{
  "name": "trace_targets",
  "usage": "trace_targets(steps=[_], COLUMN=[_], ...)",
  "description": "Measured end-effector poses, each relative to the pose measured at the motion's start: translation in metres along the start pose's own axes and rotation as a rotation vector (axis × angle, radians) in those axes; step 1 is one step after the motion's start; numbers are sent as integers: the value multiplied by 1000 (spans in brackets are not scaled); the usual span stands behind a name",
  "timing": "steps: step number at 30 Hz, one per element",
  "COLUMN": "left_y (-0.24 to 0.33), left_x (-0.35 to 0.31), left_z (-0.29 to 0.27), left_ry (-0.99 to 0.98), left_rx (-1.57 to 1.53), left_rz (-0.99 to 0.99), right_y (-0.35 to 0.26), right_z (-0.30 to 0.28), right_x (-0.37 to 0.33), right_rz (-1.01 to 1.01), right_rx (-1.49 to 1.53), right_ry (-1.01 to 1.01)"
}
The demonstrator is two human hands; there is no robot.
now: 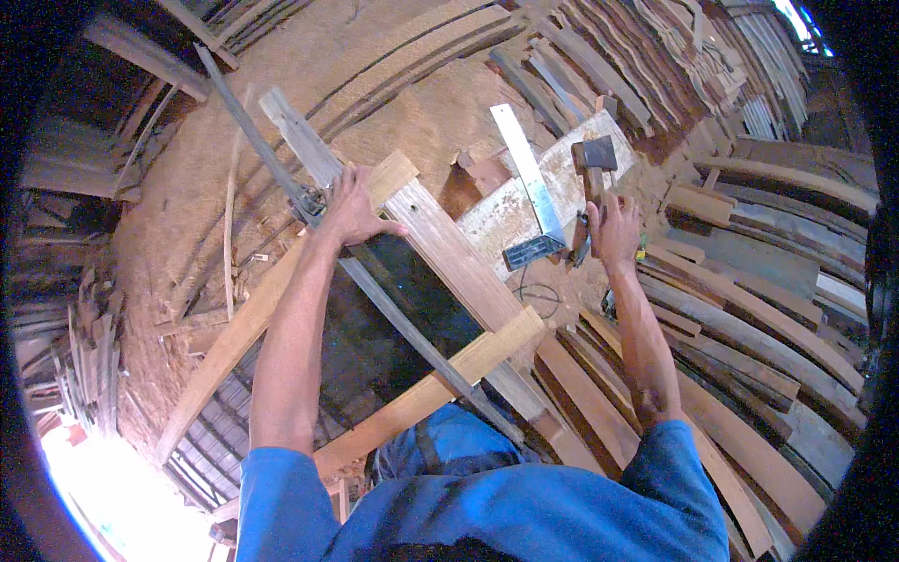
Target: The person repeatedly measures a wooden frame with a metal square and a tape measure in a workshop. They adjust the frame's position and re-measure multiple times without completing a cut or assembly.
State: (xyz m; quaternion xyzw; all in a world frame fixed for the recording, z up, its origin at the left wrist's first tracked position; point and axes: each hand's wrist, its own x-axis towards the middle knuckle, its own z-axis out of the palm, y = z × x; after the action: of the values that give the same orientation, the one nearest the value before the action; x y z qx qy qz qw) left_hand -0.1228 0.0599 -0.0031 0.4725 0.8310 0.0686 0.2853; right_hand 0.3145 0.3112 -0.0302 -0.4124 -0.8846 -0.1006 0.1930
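A wooden frame of pale timber lies at an angle before me, its rails overlapping at the corners. My left hand grips its far left corner, fingers over the wood and thumb stretched out to the right. Close by that hand, a long metal bar clamp crosses the frame. My right hand is closed around the handle of a hammer with a dark, blocky head. A try square with a silver blade lies left of the hammer. Some small dark tool by my right fingers cannot be made out.
The try square rests across a white-spattered board. Planks lie in rows along the right, with more stacked at the far right. Sawdust covers the ground ahead. A grey weathered board sticks out beyond my left hand.
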Motion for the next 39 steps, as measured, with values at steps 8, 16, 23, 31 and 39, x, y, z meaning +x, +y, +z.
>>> trace_targets(steps=[8, 16, 23, 31, 39], left_y=[17, 4, -15, -12, 5], left_x=[6, 27, 36, 23, 5], left_z=[22, 26, 13, 3, 5], left_ry=[238, 308, 259, 203, 333], left_rx=[74, -46, -259, -407, -265], left_rz=[-166, -194, -148, -180, -5], right_y=[-63, -65, -49, 14, -36], right_z=[-4, 12, 20, -86, -120], right_x=[-26, -40, -36, -62, -182], right_rz=[569, 622, 712, 835, 694], right_rx=[393, 463, 803, 1117, 1173], right_ry=[-646, -565, -654, -753, -996])
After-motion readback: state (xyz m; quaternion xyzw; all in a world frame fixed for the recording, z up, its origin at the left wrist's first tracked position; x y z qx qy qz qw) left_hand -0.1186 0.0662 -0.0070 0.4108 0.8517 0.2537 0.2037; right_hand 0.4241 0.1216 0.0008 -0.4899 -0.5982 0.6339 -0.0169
